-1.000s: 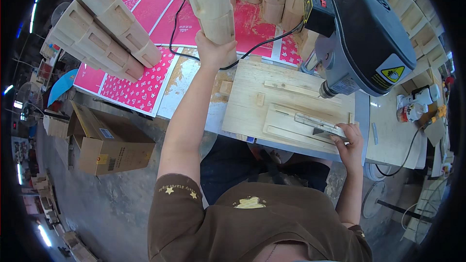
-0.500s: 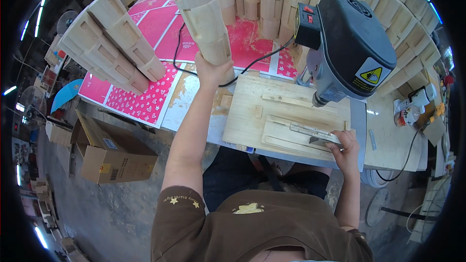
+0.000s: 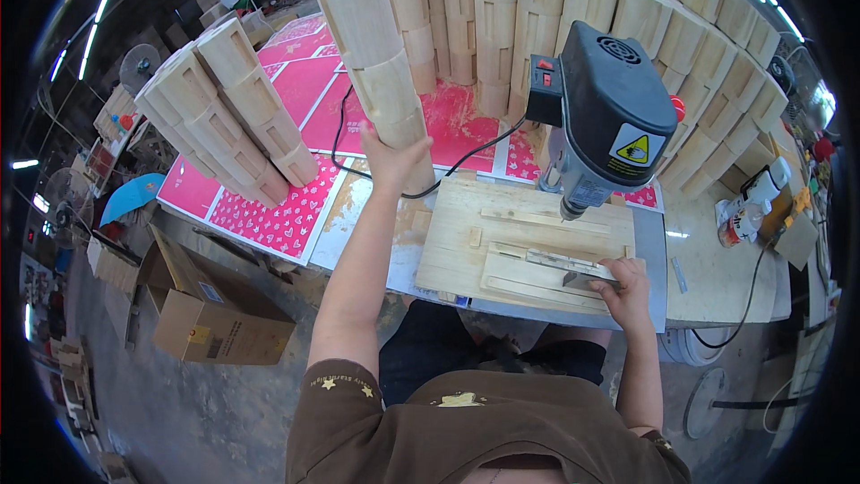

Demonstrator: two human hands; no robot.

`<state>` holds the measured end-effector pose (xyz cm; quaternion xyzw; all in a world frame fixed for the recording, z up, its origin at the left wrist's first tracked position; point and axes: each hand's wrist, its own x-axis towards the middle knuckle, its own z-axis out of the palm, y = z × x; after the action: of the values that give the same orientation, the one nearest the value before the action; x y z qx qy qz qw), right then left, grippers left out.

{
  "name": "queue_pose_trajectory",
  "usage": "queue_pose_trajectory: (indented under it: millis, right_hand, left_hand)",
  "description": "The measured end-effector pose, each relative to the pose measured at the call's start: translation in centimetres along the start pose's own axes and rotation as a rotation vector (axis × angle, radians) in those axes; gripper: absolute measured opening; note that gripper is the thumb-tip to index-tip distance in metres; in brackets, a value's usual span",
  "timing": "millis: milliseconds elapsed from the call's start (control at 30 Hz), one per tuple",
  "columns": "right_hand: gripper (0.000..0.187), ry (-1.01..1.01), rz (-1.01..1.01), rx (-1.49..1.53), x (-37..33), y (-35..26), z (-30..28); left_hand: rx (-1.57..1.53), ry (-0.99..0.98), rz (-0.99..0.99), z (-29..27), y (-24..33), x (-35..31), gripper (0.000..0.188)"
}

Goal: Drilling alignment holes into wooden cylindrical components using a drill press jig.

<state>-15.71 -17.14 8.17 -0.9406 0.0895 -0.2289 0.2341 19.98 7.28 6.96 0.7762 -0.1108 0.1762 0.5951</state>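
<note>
My left hand (image 3: pixel 397 159) wraps round the lower part of a tall column of stacked pale wooden blocks (image 3: pixel 381 81). The column leans slightly, and its bottom reaches the tabletop just past my fingers. My right hand (image 3: pixel 627 294) is closed at the right end of a wooden jig board (image 3: pixel 448 246). Its fingers pinch a flat metal piece with a dark pointed edge (image 3: pixel 587 281), whose exact kind I cannot make out. That piece lies by a narrow strip (image 3: pixel 566 260) on the board. Above stands a black and grey bench drill press (image 3: pixel 609 116), its chuck over the board.
More block columns (image 3: pixel 537 27) line the back and right of the table; others (image 3: pixel 219 112) stand at left on pink patterned sheets (image 3: pixel 278 215). A black cable (image 3: pixel 479 152) runs behind the board. An open cardboard box (image 3: pixel 224 323) sits on the floor. White bottles (image 3: pixel 743 220) stand at right.
The block column in my left hand has come down, its base now at the tabletop. My right hand stays on the metal piece. The whole view has shifted a little.
</note>
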Motion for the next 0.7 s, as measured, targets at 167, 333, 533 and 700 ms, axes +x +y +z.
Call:
queue_pose_trajectory:
  millis: [167,333,533,700]
  right_hand:
    - [0.031,0.013,-0.01,-0.006,0.0,0.2,0.1]
    - [0.031,0.032,-0.004,0.009,-0.3,0.4,0.2]
    - [0.031,0.033,-0.035,0.048,-0.3,1.0,0.3]
    - [0.03,-0.039,-0.012,0.054,0.0,2.2,0.3]
  left_hand:
    - [0.006,0.415,0.265,-0.9,9.5,5.3,0.117]
    - [0.237,0.383,0.198,-1.3,15.5,6.3,0.103]
    - [-0.128,0.396,0.437,-3.2,18.1,3.0,0.086]
    - [-0.343,-0.047,0.422,-7.5,16.9,-4.7,0.069]
